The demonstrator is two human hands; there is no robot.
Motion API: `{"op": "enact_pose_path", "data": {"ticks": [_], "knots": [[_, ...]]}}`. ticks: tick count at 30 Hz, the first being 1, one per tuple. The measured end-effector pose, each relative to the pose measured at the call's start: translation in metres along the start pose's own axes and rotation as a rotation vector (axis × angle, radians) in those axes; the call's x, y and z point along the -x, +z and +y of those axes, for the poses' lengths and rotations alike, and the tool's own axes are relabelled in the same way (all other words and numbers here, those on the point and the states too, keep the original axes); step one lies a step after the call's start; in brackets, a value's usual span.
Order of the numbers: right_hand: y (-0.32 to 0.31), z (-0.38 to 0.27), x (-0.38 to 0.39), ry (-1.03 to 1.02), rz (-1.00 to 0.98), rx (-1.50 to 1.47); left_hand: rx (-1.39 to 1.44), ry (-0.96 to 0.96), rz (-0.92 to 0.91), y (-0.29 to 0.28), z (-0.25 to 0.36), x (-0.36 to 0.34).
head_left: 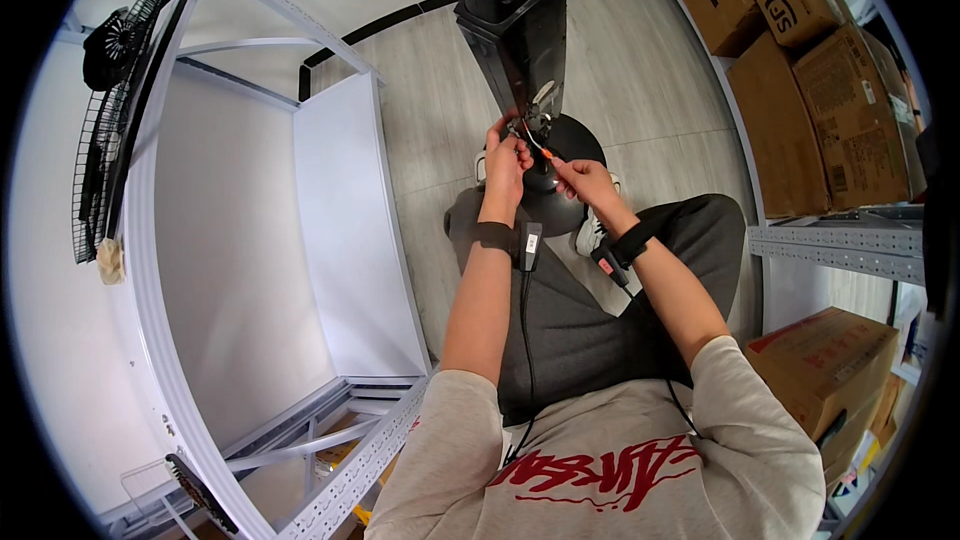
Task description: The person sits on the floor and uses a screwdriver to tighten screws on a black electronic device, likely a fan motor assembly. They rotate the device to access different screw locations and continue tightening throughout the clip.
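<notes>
Gripping orange screwdriver [548, 152] – right hand [588, 180], left hand [506, 158] steadying black fan column [520, 40].

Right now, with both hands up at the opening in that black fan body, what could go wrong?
1. The right hand holds a thin orange-handled tool whose tip sits close to the left hand; a slip could jab the fingers.
2. The tall black fan body leans on its round base between the person's feet; pushing may tip it.
3. The black cable hanging from the left wrist strap could snag.
</notes>
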State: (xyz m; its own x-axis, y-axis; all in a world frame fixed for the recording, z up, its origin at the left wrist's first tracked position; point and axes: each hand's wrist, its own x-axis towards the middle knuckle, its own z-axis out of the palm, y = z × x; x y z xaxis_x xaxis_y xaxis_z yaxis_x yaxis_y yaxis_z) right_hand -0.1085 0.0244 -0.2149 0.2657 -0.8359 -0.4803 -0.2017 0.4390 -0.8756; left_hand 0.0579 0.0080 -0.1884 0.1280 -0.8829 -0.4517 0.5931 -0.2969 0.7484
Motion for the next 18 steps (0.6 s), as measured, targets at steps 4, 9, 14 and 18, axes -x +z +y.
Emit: {"op": "enact_pose_path", "data": {"ticks": [4,9,14,18], "knots": [[0.007,0.004,0.005,-0.111,0.167,0.147,0.022,0.006,-0.012,0.0,-0.001,0.0],[-0.014,-0.013,0.004,0.286,-0.258,-0.337,0.02,0.014,-0.023,-0.003,-0.001,0.001],[-0.012,-0.012,0.002,0.147,-0.17,-0.223,0.013,0.015,-0.012,0.002,0.0,0.001],[0.004,-0.009,0.007,-0.016,0.034,0.003,0.014,0.031,-0.03,0.0,0.0,0.001]]}}
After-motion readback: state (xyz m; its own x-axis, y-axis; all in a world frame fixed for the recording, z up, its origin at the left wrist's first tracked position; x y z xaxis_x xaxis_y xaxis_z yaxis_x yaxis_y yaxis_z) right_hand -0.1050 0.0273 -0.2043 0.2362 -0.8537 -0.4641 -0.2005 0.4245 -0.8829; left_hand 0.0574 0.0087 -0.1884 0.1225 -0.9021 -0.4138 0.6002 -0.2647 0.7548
